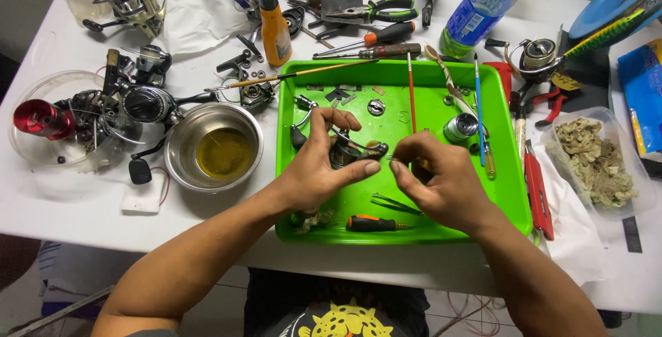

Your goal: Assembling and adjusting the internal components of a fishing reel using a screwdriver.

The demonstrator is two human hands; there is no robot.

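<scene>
Left hand [323, 165] gripping reel body [345, 152], right hand [441, 182] pinching small part, over green tray [510, 192]

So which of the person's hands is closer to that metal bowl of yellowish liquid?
The left hand. It holds a dark reel part just right of the metal bowl, over the green tray. The right hand is further right, beyond the left hand.

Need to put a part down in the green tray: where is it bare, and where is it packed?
Bare: tray floor below the right hand, right of the small screwdriver; also the centre, between the left hand and the red brush. Crowded: the back edge with small parts, and the right side around the spool.
</scene>
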